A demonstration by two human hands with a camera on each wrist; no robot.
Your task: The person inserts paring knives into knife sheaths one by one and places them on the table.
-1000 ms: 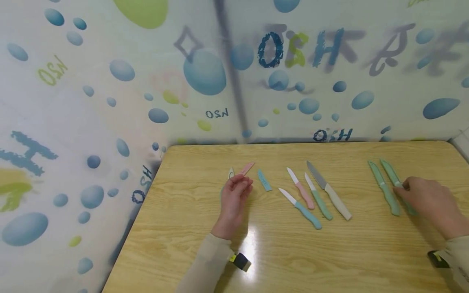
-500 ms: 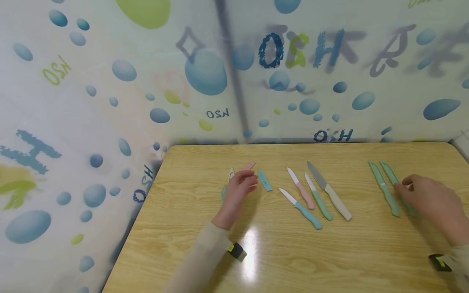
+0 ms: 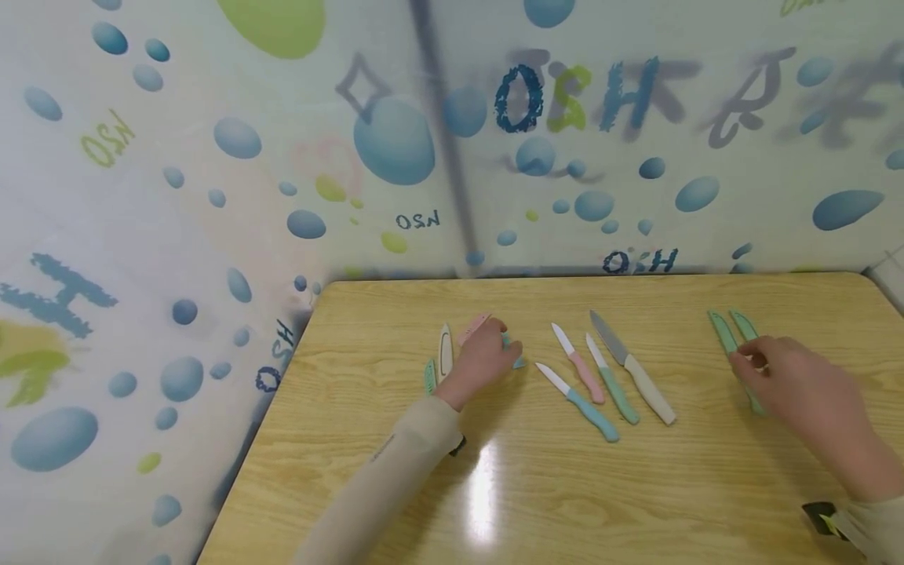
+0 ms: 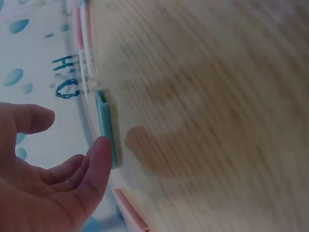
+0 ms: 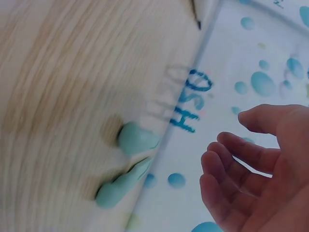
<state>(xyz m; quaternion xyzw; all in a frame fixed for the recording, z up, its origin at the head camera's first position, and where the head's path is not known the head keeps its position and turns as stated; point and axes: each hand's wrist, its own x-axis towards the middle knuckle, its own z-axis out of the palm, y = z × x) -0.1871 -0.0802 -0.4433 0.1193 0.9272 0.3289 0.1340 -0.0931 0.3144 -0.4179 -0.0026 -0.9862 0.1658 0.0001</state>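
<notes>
My left hand (image 3: 487,355) reaches over the light blue blade sheath (image 3: 519,362), thumb and fingers spread. In the left wrist view a fingertip overlaps the blue sheath (image 4: 105,118); whether it touches, I cannot tell. The pink sheath (image 3: 472,326), white sheath (image 3: 446,351) and green sheath (image 3: 430,377) lie around that hand. My right hand (image 3: 801,384) hovers loosely curled over two sheathed green knives (image 3: 722,329), covering part of them. The right wrist view shows its fingers holding nothing, apart from the green handles (image 5: 116,191).
Bare-bladed knives lie mid-table: a blue-handled knife (image 3: 593,416), a pink-handled knife (image 3: 588,375), a green-handled knife (image 3: 621,394) and a larger white-handled knife (image 3: 650,388). The wooden table (image 3: 551,494) meets a patterned wall (image 3: 494,196) at the back.
My left hand has moved right from beside the pink sheath to over the blue sheath, uncovering the white and green ones. The right hand has shifted slightly left; the knives stay put.
</notes>
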